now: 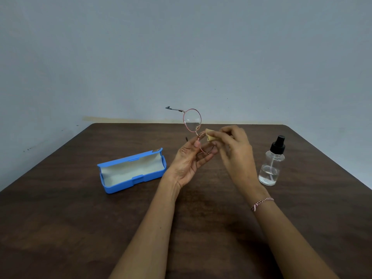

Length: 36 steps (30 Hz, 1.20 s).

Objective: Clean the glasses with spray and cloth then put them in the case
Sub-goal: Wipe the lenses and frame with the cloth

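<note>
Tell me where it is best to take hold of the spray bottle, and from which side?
Probably the clear body of the spray bottle, below the black pump, from its left side with the right hand. It stands upright on the table, apart from other things, and the round body is wider than the narrow neck.
</note>
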{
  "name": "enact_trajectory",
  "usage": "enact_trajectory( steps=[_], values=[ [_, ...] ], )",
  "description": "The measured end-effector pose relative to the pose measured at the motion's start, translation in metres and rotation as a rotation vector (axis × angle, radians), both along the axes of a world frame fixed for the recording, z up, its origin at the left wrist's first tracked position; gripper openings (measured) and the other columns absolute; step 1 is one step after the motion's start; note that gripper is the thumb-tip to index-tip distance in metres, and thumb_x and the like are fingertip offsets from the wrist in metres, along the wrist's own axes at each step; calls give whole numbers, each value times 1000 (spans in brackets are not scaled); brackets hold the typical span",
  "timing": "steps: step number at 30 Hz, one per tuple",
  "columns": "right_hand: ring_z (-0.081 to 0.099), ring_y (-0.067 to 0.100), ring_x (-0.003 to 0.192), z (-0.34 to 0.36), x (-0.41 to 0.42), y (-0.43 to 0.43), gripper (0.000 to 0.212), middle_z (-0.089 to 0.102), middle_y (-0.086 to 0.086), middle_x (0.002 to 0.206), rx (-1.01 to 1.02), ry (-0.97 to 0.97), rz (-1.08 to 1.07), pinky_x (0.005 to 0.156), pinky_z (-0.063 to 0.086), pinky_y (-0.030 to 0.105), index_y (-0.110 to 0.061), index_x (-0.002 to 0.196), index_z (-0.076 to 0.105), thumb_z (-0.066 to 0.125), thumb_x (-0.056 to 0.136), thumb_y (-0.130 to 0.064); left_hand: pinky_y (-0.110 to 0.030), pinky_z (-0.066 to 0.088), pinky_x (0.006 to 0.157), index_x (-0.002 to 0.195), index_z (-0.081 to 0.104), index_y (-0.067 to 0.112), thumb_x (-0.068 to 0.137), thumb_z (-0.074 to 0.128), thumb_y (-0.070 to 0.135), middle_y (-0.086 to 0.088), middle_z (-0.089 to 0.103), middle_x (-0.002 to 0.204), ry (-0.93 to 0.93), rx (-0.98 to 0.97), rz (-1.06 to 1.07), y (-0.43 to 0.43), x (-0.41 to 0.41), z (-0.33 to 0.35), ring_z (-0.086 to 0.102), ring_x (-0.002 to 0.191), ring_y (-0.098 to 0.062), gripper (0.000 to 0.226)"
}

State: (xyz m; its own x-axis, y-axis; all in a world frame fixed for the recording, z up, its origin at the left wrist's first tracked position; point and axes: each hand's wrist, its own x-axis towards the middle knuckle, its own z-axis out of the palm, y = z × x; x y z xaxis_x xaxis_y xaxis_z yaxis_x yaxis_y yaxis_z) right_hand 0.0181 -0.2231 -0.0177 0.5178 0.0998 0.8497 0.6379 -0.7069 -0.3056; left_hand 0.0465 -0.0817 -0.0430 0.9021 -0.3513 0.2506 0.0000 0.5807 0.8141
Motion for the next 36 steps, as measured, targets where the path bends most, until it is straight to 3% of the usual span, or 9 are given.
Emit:
enact_trajectory(
  steps=[5, 8, 13, 16, 21, 26, 30, 36],
  values=[
    [44, 12, 97, 2, -4, 7, 33, 54, 7, 100, -61, -46, 79, 83, 36, 6, -12, 110, 68, 64, 82, 4, -25, 57, 69, 96, 74, 19, 48, 90, 39, -5, 73, 92, 0, 23, 3, 1, 0, 1, 70, 84, -15, 54],
    [45, 13, 98, 2, -1, 3, 36, 53, 4, 102, -51, -32, 21, 82, 35, 6, -14, 110, 67, 64, 80, 6, -27, 58, 73, 97, 75, 21, 48, 89, 39, -6, 74, 95, -11, 35, 2, 2, 1, 1, 71, 87, -17, 54],
    [52, 15, 97, 3, -1, -2, 29, 49, -1, 104, 8, 51, -13, 80, 46, 21, -12, 110, 66, 61, 85, 2, -25, 57, 69, 100, 74, 20, 47, 91, 35, -12, 73, 99, -16, 18, -20, 1, 1, 0, 71, 88, -22, 58],
    [51, 9, 95, 4, -4, 3, 25, 44, -7, 102, 27, 40, 69, 79, 45, 13, -10, 110, 66, 61, 87, -1, -24, 58, 66, 97, 75, 18, 43, 92, 34, -10, 73, 97, -2, 4, -8, 1, 2, 0, 71, 86, -21, 59],
    [54, 8, 90, 4, -5, 8, 27, 53, 1, 96, 18, -4, 166, 80, 45, 11, -9, 110, 68, 65, 84, -2, -23, 57, 62, 87, 77, 22, 36, 93, 41, 0, 73, 78, -9, 11, 17, 2, 1, 0, 70, 70, -11, 57],
    [56, 7, 92, 5, -4, 3, 23, 59, 4, 95, -84, 25, 261, 83, 45, 12, -8, 103, 71, 70, 80, -4, -20, 57, 58, 91, 76, 22, 49, 84, 45, -1, 70, 74, -1, -3, 25, 6, 0, 1, 67, 63, -6, 48],
    [55, 13, 94, 5, -5, 3, 24, 58, 5, 97, -80, -29, 199, 82, 46, 18, -9, 105, 70, 66, 83, -3, -20, 57, 56, 89, 75, 21, 60, 69, 38, -3, 72, 78, 40, 59, 57, 5, -2, 1, 70, 64, -12, 34],
    [50, 11, 102, 5, -5, 3, 27, 57, 5, 102, -57, -47, 136, 87, 44, 15, -10, 109, 69, 63, 84, -2, -24, 59, 63, 80, 77, 19, 58, 67, 42, -6, 74, 82, 59, 95, 38, 2, -3, 3, 72, 72, -16, 33]
  ],
)
